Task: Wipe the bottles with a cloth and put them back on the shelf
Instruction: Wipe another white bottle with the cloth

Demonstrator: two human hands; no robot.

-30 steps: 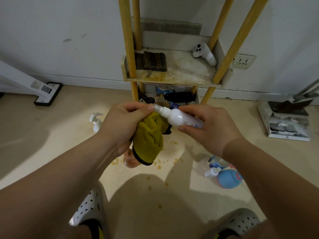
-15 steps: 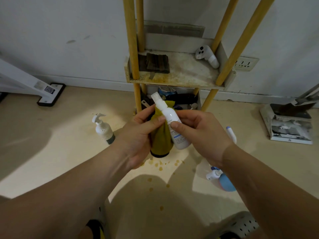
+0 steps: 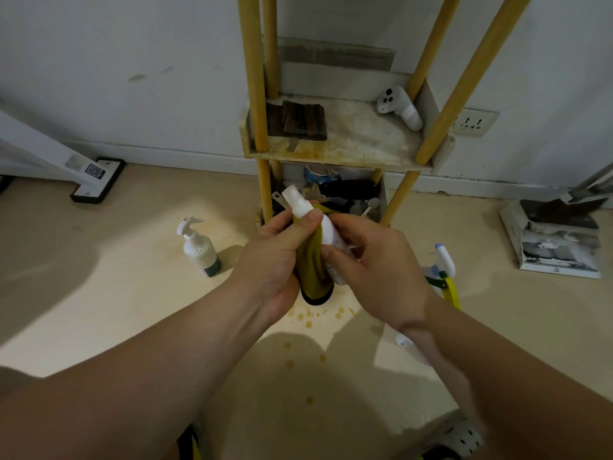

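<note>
Left hand (image 3: 275, 257) presses a yellow cloth (image 3: 313, 260) against a white bottle (image 3: 300, 204) (cap pointing up), gripped by the right hand (image 3: 374, 270); shelf (image 3: 348, 151) behind.

A white game controller (image 3: 399, 107) lies at 1 o'clock, tilted against the back. At 12 o'clock sits a pile of dark wooden slabs (image 3: 300, 122). A wall socket (image 3: 472, 122) shows at 2 o'clock. At 9 o'clock a white stand foot (image 3: 98, 179) with a printed label rests on the floor. A battered box (image 3: 557, 240) lies at 3 o'clock. Yellowish stains (image 3: 308, 318) dot the floor toward 6 o'clock, and a spotted shoe (image 3: 461, 438) shows at 5 o'clock.
</note>
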